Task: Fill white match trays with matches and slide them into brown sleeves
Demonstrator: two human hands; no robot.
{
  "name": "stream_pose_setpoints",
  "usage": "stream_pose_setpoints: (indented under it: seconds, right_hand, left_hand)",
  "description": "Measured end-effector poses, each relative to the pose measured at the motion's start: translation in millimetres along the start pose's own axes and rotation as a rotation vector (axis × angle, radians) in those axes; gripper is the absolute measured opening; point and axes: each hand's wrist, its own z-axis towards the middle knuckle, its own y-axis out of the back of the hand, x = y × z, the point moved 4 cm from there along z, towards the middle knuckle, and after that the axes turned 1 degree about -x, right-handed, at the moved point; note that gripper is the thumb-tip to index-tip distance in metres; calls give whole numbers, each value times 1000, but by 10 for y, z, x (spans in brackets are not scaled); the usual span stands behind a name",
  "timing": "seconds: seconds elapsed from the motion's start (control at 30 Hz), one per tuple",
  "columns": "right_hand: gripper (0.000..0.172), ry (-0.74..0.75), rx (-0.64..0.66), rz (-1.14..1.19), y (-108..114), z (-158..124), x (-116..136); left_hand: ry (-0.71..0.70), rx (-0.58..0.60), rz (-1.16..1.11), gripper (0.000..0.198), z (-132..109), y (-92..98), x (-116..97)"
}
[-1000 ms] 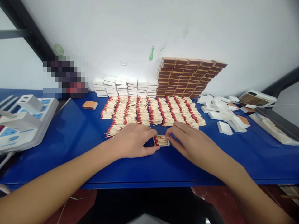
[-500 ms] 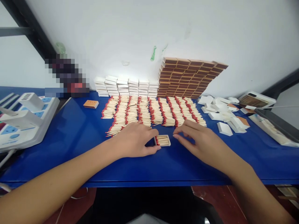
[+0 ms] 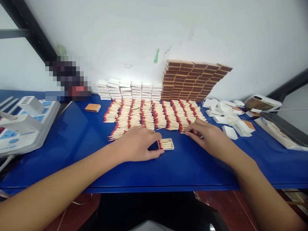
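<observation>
A small white matchbox tray (image 3: 166,144) filled with red-tipped matches lies on the blue table (image 3: 72,141). My left hand (image 3: 137,144) pinches the tray's left end between thumb and fingers. My right hand (image 3: 208,136) rests to the right of the tray at the near edge of the spread rows of loose matches (image 3: 156,115), its fingers curled onto the front matches; whether any match is gripped is not visible.
Stacks of white inner trays (image 3: 130,89) and brown outer sleeves (image 3: 192,80) stand against the wall. Loose white trays (image 3: 228,118) lie at the right, a lone orange matchbox (image 3: 92,107) at the left. White power strips (image 3: 24,125) sit far left, a tablet (image 3: 281,125) far right.
My right hand left the tray's right end and moved right and away to the edge of the loose matches. My left hand and the tray stayed put.
</observation>
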Motion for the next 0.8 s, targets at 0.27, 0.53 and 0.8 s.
stream_pose_setpoints:
  seconds: [0.27,0.53,0.8]
  right_hand:
    - [19,21,4,-39,9,26,80]
    - [14,90,-3,16,72,36,564]
    - [21,237,-38,-143,-73,148,905]
  left_hand:
    - [-15,-18,-5,35,-9,-1,-4]
    - [-1,-2,-11,35,-3,16,-11]
    - [-18,-14,35,34,-3,-1,-12]
